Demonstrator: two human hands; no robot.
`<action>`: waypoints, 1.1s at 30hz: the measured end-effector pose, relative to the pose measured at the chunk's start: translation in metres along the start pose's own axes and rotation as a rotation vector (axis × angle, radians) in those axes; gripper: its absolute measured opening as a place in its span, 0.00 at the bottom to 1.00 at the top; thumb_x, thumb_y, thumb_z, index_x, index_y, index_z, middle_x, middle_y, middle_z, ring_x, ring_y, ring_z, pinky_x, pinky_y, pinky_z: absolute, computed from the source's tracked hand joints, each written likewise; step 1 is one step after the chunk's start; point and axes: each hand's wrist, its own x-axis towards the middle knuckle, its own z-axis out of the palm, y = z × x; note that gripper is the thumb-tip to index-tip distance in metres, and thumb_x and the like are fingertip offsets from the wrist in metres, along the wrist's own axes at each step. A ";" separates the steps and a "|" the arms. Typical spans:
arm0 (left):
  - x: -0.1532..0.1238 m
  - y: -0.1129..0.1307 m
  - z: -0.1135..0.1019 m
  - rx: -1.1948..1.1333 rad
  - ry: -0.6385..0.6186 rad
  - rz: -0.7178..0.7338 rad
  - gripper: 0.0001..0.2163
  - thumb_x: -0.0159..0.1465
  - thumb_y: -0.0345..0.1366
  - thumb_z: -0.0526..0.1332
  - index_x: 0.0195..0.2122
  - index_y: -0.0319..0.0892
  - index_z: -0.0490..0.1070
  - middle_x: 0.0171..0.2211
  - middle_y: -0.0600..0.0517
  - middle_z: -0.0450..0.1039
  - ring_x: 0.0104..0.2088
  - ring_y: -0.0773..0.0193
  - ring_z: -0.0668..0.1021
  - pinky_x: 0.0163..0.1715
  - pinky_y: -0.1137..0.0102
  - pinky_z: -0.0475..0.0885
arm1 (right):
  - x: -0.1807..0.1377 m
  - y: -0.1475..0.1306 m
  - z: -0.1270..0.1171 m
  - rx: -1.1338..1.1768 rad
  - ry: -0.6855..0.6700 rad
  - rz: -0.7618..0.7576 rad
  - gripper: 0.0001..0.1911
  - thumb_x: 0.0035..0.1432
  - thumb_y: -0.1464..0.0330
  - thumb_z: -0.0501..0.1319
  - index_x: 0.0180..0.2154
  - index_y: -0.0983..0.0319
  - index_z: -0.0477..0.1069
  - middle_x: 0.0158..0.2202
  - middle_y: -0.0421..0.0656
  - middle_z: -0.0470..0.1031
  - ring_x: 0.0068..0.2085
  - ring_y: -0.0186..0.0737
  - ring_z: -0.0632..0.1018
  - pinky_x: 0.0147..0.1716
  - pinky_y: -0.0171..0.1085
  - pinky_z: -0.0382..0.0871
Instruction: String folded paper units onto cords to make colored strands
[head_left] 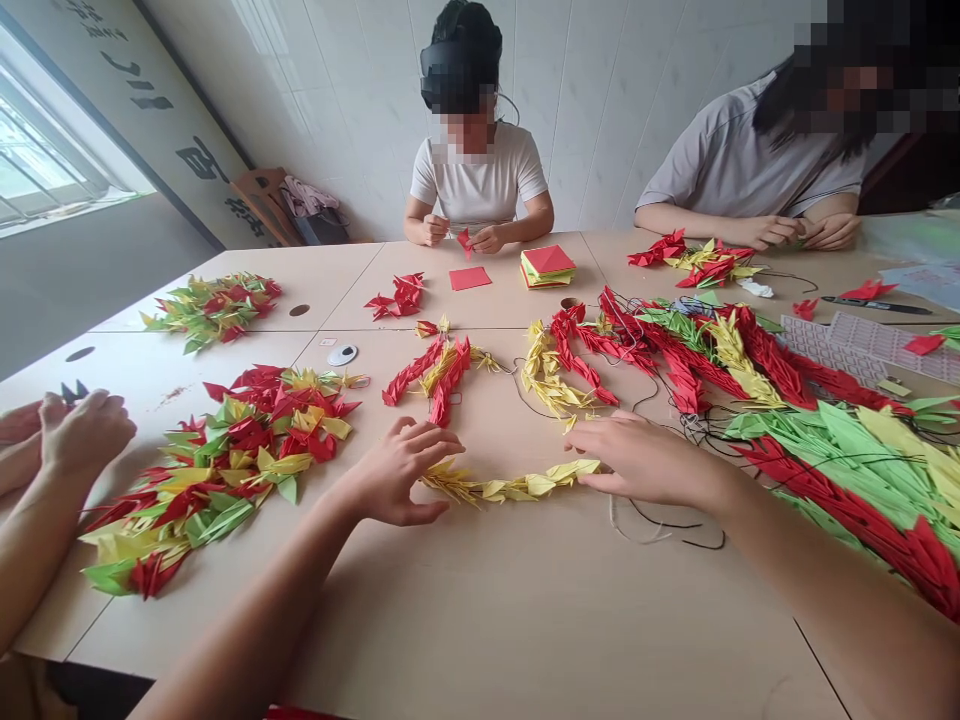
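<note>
A string of folded yellow paper cranes (529, 485) lies across the table in front of me, between my two hands. My left hand (401, 472) is open at its left end, thumb and fingers apart. At the other end, my right hand (637, 455) is also open, its thumb and fingers on either side of the last yellow cranes. Just beyond my left fingers lies a short bunch of red and yellow crane strings (452, 375). A curved yellow string (544, 380) rests beyond my right hand, beside red ones.
Loose paper cranes (255, 440) are heaped at left, near another person's hands (82, 430) with dark-tipped tool. Long crane strings (847, 470) with dark cords cover the right. Across the table, two people handle paper pieces near a square paper stack (547, 268).
</note>
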 end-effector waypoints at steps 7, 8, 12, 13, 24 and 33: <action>0.004 0.003 0.017 -0.060 0.002 -0.027 0.18 0.57 0.33 0.60 0.50 0.44 0.67 0.42 0.48 0.75 0.41 0.59 0.78 0.44 0.65 0.70 | 0.015 -0.037 0.027 0.176 0.295 -0.163 0.12 0.64 0.64 0.54 0.47 0.62 0.68 0.47 0.48 0.74 0.48 0.44 0.73 0.48 0.44 0.55; 0.005 0.005 0.020 -0.083 0.019 -0.024 0.17 0.58 0.32 0.59 0.50 0.44 0.67 0.41 0.48 0.75 0.40 0.59 0.78 0.42 0.66 0.71 | 0.016 -0.044 0.033 0.199 0.312 -0.186 0.14 0.64 0.63 0.54 0.48 0.62 0.67 0.49 0.48 0.73 0.48 0.45 0.73 0.48 0.45 0.54; 0.009 0.014 0.032 -0.211 0.068 -0.025 0.19 0.62 0.36 0.60 0.54 0.43 0.62 0.43 0.46 0.75 0.41 0.60 0.78 0.40 0.68 0.73 | 0.020 -0.066 0.053 0.262 0.356 -0.196 0.21 0.65 0.60 0.55 0.55 0.63 0.62 0.54 0.52 0.71 0.52 0.46 0.71 0.49 0.45 0.50; 0.009 0.016 0.034 -0.237 0.072 -0.020 0.20 0.63 0.37 0.59 0.55 0.43 0.61 0.44 0.46 0.75 0.41 0.60 0.78 0.40 0.68 0.73 | 0.021 -0.069 0.056 0.271 0.357 -0.178 0.21 0.65 0.60 0.55 0.55 0.63 0.62 0.53 0.52 0.72 0.51 0.46 0.71 0.49 0.45 0.50; 0.008 0.010 0.039 -0.230 0.093 -0.003 0.14 0.64 0.41 0.60 0.49 0.42 0.65 0.45 0.46 0.71 0.38 0.63 0.77 0.37 0.70 0.74 | 0.029 -0.050 0.058 0.265 0.383 -0.059 0.04 0.60 0.65 0.63 0.38 0.56 0.71 0.40 0.39 0.79 0.48 0.43 0.71 0.43 0.43 0.47; 0.011 0.014 0.030 -0.079 0.187 0.068 0.19 0.61 0.45 0.63 0.50 0.42 0.67 0.46 0.45 0.72 0.43 0.59 0.76 0.44 0.65 0.71 | 0.025 -0.043 0.054 0.125 0.455 -0.123 0.09 0.58 0.65 0.64 0.40 0.58 0.68 0.44 0.39 0.76 0.46 0.41 0.71 0.41 0.41 0.47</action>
